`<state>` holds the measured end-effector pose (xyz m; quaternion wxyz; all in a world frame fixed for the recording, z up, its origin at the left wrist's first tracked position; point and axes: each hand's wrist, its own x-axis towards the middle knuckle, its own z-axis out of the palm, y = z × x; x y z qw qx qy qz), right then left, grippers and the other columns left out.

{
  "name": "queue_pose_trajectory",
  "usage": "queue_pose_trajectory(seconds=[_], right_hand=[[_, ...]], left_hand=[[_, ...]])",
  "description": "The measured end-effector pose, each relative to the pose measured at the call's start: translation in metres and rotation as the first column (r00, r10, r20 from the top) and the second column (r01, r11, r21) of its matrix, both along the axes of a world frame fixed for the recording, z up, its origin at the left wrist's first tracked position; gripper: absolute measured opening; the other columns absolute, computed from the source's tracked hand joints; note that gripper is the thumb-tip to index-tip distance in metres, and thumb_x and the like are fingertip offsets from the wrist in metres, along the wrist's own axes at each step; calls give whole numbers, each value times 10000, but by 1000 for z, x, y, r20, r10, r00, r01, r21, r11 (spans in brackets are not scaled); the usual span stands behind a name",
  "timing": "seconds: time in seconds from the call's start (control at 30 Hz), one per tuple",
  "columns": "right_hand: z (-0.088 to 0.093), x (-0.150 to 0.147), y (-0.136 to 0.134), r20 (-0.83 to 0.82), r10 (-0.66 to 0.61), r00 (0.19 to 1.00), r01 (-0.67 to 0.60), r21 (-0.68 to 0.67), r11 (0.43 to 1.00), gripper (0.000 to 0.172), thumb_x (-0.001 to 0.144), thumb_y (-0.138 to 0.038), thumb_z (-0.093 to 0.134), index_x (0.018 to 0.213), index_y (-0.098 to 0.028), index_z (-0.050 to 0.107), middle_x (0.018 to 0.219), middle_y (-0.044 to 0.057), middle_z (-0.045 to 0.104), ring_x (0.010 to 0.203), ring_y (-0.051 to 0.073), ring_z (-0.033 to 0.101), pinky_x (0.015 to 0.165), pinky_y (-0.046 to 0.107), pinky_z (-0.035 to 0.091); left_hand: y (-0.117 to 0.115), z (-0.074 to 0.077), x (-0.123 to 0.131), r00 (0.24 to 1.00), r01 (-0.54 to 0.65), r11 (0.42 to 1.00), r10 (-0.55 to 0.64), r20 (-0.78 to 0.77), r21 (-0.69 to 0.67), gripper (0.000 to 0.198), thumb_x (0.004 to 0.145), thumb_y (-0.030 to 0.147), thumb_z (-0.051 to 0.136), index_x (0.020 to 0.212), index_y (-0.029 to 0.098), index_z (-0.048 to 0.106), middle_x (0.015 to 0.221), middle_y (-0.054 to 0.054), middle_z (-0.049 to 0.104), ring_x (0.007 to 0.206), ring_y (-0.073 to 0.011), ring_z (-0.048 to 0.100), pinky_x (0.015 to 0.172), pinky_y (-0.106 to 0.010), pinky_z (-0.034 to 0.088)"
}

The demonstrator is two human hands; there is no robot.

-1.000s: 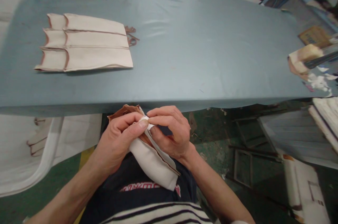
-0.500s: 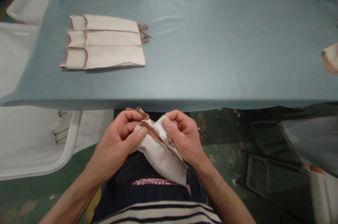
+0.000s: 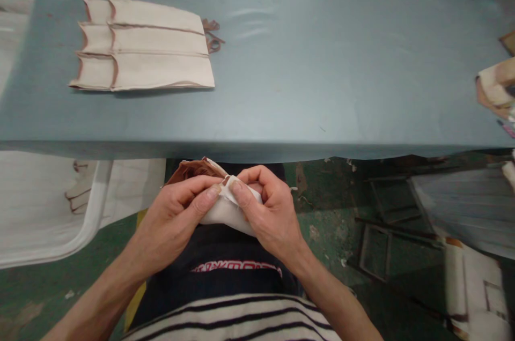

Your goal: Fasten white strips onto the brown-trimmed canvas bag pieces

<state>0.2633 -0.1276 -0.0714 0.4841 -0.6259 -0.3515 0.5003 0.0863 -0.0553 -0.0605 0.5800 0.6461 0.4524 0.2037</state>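
Just below the table's front edge, a cream fabric pouch (image 3: 217,216) with brown edging is bunched up between my two hands. My left hand (image 3: 177,215) is closed on it, thumb pressed against the fingers near a seam. Brown folds (image 3: 196,169) of it stick up beyond the left fingers. My right hand (image 3: 269,212) pinches a small white cloth (image 3: 231,191) against the pouch edge, and the two thumb tips almost meet there. The palms and part of the pouch hide the rest.
Several cream pouches (image 3: 161,43) with brown edges and brown ties lie side by side on the blue-green covered table (image 3: 322,62). A white bin (image 3: 94,207) with more pouches stands below left. Papers lie far left, fabric pieces (image 3: 494,83) far right, a metal frame (image 3: 374,250) lower right.
The pouch has turned and its hanging lower part is gathered up under my hands. More brown shows past my left fingers. My hands have come closer together, and the view has shifted slightly.
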Motion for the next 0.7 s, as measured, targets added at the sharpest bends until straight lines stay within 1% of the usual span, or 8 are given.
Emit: queue_pose_trajectory(seconds=[0.2,0.3,0.37,0.5,0.6,0.7], right_hand=[[-3,-7,2,-72,-39,997,39,-10,999,296,936,-500,769,907,-228,656,622,-71,566,513,95,427,482,228,330],[-2,-10,5,-95,-64,993,64,-11,998,299,917,-490,784,895,-230,639,609,-80,544,504,89,426,480,220,326],[-2,-11,8,-134,-51,990,49,-22,999,315,906,-497,795,889,-232,625,598,-88,524,491,86,414,473,217,316],[0,-10,13,-201,25,979,-35,-46,998,383,872,-535,841,880,-231,609,566,-103,483,471,84,386,461,215,302],[2,-10,15,-219,57,974,-70,-55,996,434,860,-587,846,865,-231,597,553,-109,462,469,81,371,464,213,305],[2,-12,17,-195,44,980,-58,-65,996,403,874,-578,808,866,-234,597,550,-113,457,462,74,359,456,207,280]], left_hand=[[-1,-5,-3,998,-47,999,46,50,6,390,980,584,756,1028,235,925,900,-65,846,810,-257,727,704,-281,563],[-1,-12,-7,995,-65,998,65,74,1,394,988,595,757,1035,243,928,907,-59,840,796,-242,706,685,-267,544],[-1,-19,-11,992,-71,997,74,104,-37,378,1003,591,754,1056,260,928,940,-48,843,810,-229,702,688,-252,529],[-1,-32,-18,982,-87,989,105,157,-115,325,1022,548,756,1066,271,921,978,-33,847,826,-209,673,690,-240,495],[0,-35,-19,975,-103,981,133,178,-167,311,1016,523,765,1031,250,913,922,-20,828,780,-186,615,657,-240,451],[1,-32,-18,966,-108,974,150,210,-201,295,1008,499,774,980,236,903,918,-5,824,787,-179,592,654,-245,437]])
